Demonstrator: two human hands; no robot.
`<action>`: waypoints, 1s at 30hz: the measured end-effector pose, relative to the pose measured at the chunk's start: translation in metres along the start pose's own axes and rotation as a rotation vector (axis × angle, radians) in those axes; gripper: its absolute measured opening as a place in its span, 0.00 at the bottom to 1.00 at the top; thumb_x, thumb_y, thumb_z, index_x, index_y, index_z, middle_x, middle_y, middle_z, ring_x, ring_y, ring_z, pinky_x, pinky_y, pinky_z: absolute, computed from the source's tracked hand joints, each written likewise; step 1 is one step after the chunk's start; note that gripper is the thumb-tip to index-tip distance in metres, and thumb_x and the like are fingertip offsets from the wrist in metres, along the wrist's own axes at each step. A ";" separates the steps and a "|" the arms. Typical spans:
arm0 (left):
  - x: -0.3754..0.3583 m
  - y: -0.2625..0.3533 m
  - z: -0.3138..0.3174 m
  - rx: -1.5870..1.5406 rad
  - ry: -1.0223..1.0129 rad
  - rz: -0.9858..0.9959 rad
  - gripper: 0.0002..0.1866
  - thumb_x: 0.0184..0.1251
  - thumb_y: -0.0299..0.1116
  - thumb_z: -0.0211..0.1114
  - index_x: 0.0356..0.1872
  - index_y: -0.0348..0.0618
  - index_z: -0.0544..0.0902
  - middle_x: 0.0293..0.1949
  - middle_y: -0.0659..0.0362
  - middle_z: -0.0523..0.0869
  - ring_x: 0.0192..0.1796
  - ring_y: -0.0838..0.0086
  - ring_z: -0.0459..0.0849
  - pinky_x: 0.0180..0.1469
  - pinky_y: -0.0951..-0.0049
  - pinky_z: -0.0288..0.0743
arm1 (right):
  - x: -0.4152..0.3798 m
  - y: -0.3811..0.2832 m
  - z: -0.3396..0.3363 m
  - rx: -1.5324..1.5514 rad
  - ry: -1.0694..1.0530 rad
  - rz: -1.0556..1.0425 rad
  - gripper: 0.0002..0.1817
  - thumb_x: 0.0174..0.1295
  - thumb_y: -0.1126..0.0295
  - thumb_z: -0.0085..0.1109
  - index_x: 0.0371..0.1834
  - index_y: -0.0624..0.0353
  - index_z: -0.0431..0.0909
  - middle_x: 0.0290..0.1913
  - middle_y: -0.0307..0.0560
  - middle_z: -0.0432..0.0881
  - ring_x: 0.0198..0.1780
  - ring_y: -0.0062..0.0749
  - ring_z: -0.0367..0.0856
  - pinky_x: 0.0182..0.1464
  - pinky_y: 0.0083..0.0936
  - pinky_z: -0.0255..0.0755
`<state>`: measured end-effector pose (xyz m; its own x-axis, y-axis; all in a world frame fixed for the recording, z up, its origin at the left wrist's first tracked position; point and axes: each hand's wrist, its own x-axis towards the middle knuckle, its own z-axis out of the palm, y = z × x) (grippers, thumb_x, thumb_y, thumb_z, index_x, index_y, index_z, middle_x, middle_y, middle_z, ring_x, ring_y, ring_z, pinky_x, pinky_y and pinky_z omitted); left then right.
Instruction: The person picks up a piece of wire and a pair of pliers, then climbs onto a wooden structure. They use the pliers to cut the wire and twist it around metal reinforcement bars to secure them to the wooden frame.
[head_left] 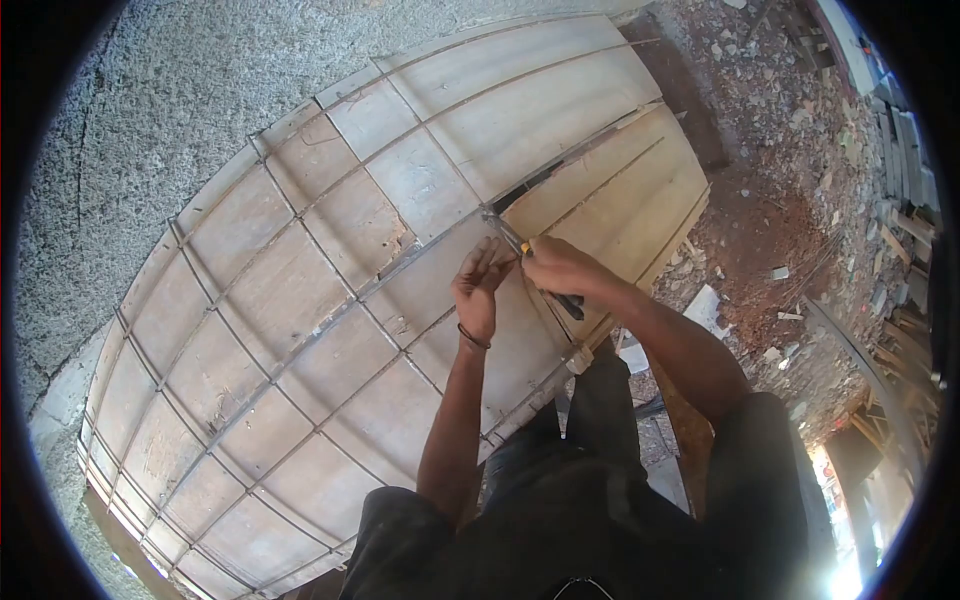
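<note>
Here, left hand [477,284] curled, right hand [562,268] clenched

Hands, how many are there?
2. The left hand is over the rod-covered panels; the right hand is close beside it, gripping a black-handled tool. No others show.

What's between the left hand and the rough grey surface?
Head view: boards crossed by thin rods lie between the left hand and the grey surface.

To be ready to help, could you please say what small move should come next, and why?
Perhaps steady the rod crossing with the left hand: it is close by, and the right hand holds a yellow-and-black tool near there, so steadying might limit shifting.
</note>
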<state>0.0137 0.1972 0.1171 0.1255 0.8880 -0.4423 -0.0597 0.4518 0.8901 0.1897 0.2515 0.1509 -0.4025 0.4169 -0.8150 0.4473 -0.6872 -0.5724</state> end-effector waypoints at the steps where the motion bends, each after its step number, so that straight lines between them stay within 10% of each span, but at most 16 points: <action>1: 0.000 0.001 0.005 -0.297 0.121 -0.175 0.24 0.72 0.38 0.58 0.62 0.33 0.72 0.56 0.47 0.80 0.55 0.60 0.81 0.58 0.66 0.74 | -0.003 -0.003 0.006 -0.359 0.198 -0.075 0.13 0.54 0.73 0.49 0.41 0.68 0.75 0.30 0.61 0.79 0.36 0.55 0.83 0.40 0.43 0.78; 5: 0.024 0.030 0.035 -0.851 0.283 -0.614 0.20 0.68 0.40 0.62 0.52 0.35 0.78 0.46 0.51 0.84 0.43 0.63 0.84 0.49 0.72 0.78 | 0.003 0.017 0.033 -0.866 0.312 -0.466 0.15 0.56 0.72 0.52 0.40 0.77 0.74 0.37 0.76 0.79 0.39 0.58 0.84 0.37 0.43 0.79; 11: 0.069 -0.007 0.039 -0.641 0.120 -0.784 0.17 0.66 0.45 0.64 0.40 0.39 0.77 0.29 0.56 0.81 0.30 0.67 0.82 0.31 0.70 0.78 | -0.016 -0.012 0.041 -0.805 0.482 -0.337 0.12 0.51 0.75 0.60 0.35 0.76 0.79 0.28 0.65 0.81 0.36 0.50 0.85 0.33 0.35 0.80; 14: 0.072 -0.007 0.047 -0.737 0.172 -0.671 0.15 0.65 0.42 0.65 0.37 0.40 0.76 0.24 0.59 0.78 0.23 0.70 0.77 0.25 0.72 0.75 | -0.015 -0.007 0.038 -0.559 0.402 -0.279 0.24 0.55 0.75 0.53 0.50 0.84 0.63 0.26 0.67 0.80 0.32 0.60 0.83 0.36 0.43 0.79; 21: 0.068 -0.006 0.044 -0.895 0.202 -0.656 0.03 0.66 0.29 0.57 0.32 0.52 0.76 0.17 0.70 0.65 0.17 0.82 0.64 0.18 0.79 0.57 | -0.078 -0.048 -0.011 -0.791 0.260 -0.127 0.32 0.58 0.59 0.63 0.57 0.74 0.65 0.30 0.65 0.82 0.36 0.58 0.84 0.42 0.43 0.77; 24: 0.065 -0.021 0.047 -0.967 0.116 -0.620 0.11 0.61 0.26 0.56 0.22 0.54 0.69 0.16 0.70 0.63 0.16 0.83 0.62 0.18 0.79 0.52 | -0.051 0.018 -0.021 -0.806 0.667 -0.526 0.33 0.58 0.54 0.64 0.58 0.68 0.68 0.36 0.62 0.83 0.43 0.52 0.84 0.48 0.41 0.75; 26: 0.064 -0.025 0.046 -1.067 0.055 -0.505 0.14 0.59 0.25 0.57 0.17 0.53 0.64 0.16 0.69 0.63 0.15 0.84 0.61 0.19 0.81 0.52 | -0.029 0.045 -0.021 0.571 -0.394 0.167 0.25 0.63 0.57 0.60 0.56 0.66 0.71 0.40 0.57 0.83 0.44 0.44 0.83 0.48 0.38 0.74; 30: 0.054 -0.031 0.034 -1.253 -0.064 -0.471 0.11 0.57 0.22 0.55 0.21 0.49 0.66 0.18 0.68 0.64 0.17 0.84 0.63 0.22 0.82 0.55 | -0.039 0.049 0.026 1.188 -0.541 0.175 0.19 0.65 0.61 0.58 0.52 0.63 0.74 0.45 0.53 0.83 0.45 0.36 0.84 0.44 0.34 0.75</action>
<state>0.0558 0.2280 0.0690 0.4287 0.6376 -0.6401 -0.8551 0.5151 -0.0595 0.2068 0.1865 0.1566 -0.8022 0.1711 -0.5721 -0.3323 -0.9239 0.1896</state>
